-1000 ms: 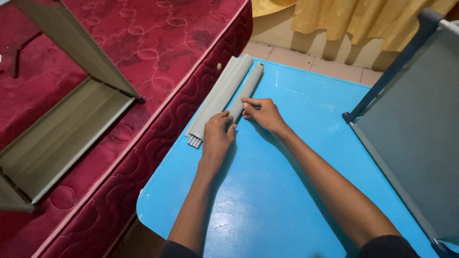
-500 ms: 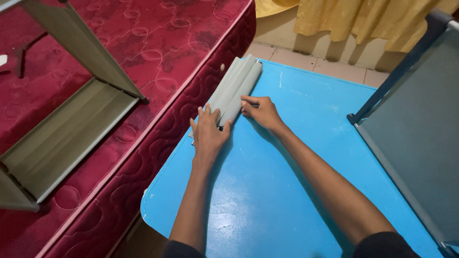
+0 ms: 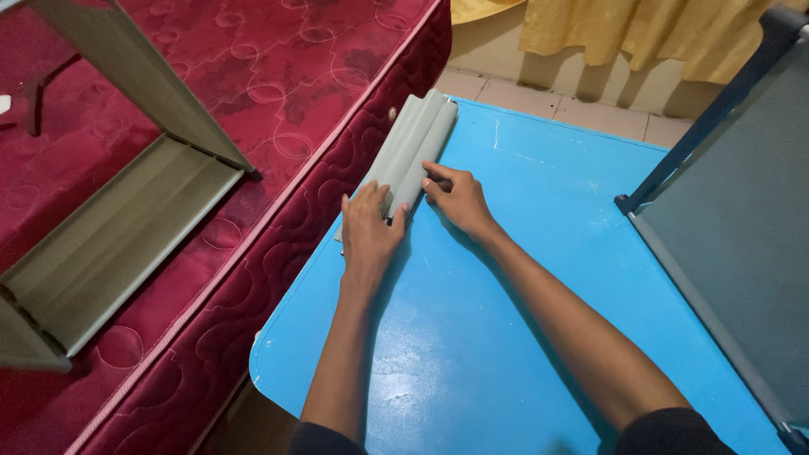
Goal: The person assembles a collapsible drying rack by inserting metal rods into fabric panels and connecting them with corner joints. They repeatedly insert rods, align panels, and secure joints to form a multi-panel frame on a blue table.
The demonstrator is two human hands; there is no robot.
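Both hands — left hand (image 3: 368,232), right hand (image 3: 456,199) — press flat on grey ribbed panel (image 3: 409,152) atop blue table (image 3: 539,337).

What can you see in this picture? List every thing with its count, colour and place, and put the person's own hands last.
Ribbed panel: one, grey-green, on the table's far left edge against the mattress.
Table: one, bright blue, centre.
Mattress: one, dark red quilted, left.
Shelf frame: one, grey-green, lying on the mattress.
Framed panel: one, grey with dark blue frame, right, leaning over the table.
Curtain: one, yellow, top.
Tiled floor: pale, beyond the table.
Left hand: one, flat on the ribbed panel's near end.
Right hand: one, fingers touching the panel's right side.
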